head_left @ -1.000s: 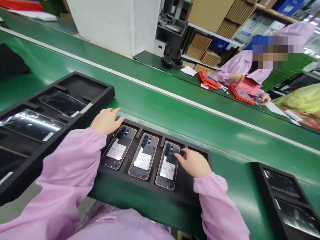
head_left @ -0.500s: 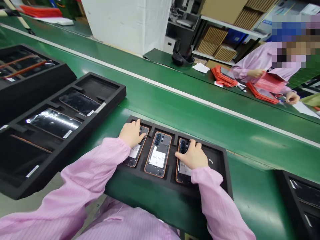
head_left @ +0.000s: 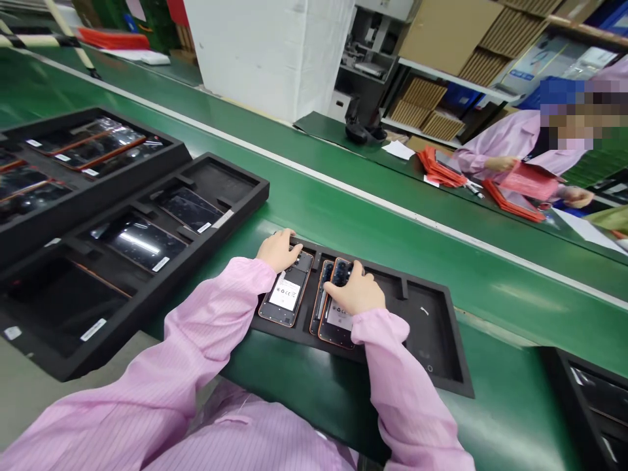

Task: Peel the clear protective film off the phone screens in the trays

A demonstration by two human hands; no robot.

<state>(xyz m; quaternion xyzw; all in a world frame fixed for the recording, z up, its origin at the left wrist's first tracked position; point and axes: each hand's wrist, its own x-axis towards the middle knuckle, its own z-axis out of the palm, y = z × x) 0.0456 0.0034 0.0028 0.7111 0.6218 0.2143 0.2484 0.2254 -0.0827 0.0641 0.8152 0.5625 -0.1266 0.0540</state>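
Observation:
In the black foam tray [head_left: 432, 327] in front of me lie phones with opened backs, orange edges and white labels. My left hand [head_left: 277, 252] is at the top of the left phone [head_left: 282, 301], thumb over its upper corner and fingers round its far end. My right hand [head_left: 359, 291] grips another phone [head_left: 333, 327] by its camera end, from above. That phone overlaps the middle phone [head_left: 318, 307], of which only the left strip shows. The tray's two right compartments hold no phone; a small white scrap lies in the last one.
Black trays with phones [head_left: 142, 242] stand at the left, and another black tray [head_left: 589, 392] is at the right edge. A green conveyor belt [head_left: 343, 209] runs behind. Across it, a person in pink handles red pouches [head_left: 515, 196].
My right hand has moved the right phone leftward, out of its compartment and onto the middle phone. My left hand stays by the left phone's top. The view has shifted slightly.

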